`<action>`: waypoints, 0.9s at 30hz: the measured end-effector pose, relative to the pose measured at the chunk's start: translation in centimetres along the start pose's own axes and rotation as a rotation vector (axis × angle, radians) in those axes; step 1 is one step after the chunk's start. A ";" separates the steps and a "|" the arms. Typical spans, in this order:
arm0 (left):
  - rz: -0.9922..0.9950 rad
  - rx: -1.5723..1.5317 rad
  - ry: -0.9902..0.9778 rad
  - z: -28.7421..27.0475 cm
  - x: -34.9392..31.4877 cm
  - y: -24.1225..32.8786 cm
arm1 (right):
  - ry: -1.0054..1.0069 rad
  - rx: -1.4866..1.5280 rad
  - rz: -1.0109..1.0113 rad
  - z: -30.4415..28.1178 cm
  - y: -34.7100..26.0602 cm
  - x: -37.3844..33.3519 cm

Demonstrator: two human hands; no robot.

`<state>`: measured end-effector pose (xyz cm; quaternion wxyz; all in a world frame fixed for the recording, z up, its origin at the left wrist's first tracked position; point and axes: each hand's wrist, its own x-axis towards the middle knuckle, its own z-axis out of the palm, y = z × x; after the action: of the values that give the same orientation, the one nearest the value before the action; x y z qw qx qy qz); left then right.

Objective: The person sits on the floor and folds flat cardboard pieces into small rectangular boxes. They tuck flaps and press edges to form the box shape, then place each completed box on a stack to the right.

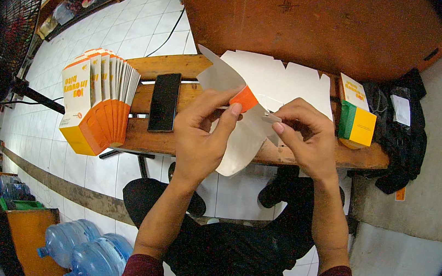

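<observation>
In the head view there are two bare hands and one sheet of thin white card with an orange end [242,147] between them, above one brown slatted wooden bench [158,64]. The left hand [201,135] has thumb and index finger closed on the orange end. The right hand [311,141] pinches a small pale piece [272,118]; whether it belongs to the sheet, I cannot tell.

I count one flat black phone [164,102], one green and yellow box with a white flap [363,125] and two clear blue plastic bottles [101,258]. One fanned pile of white, orange and yellow cartons [96,100] overlaps too closely for an exact count.

The hands hide part of the flat white card [305,85] behind them. The black fan [15,35] fades into the dark rim. The held sheet is glossy, bent in a curve, with its lower edge rounded.
</observation>
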<state>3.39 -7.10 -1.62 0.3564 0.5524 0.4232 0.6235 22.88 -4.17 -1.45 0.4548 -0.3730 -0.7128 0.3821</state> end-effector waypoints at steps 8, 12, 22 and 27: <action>0.226 0.188 0.078 1.1 -0.2 -1.6 | 0.190 0.168 0.226 1.2 -1.0 -0.7; 0.182 0.225 0.085 2.1 -0.9 -2.2 | 0.198 0.165 0.139 2.5 -1.3 -1.2; 0.141 0.158 0.164 3.6 -1.8 -3.4 | 0.381 -0.028 -0.162 4.1 0.0 -1.1; 0.229 0.153 0.228 4.3 -2.3 -4.0 | 0.465 -0.021 -0.211 4.9 0.2 -1.6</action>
<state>7.82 -7.06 -6.08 0.1896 0.5483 0.4414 0.6846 18.82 -6.47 -3.69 0.6398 -0.3791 -0.6280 0.2291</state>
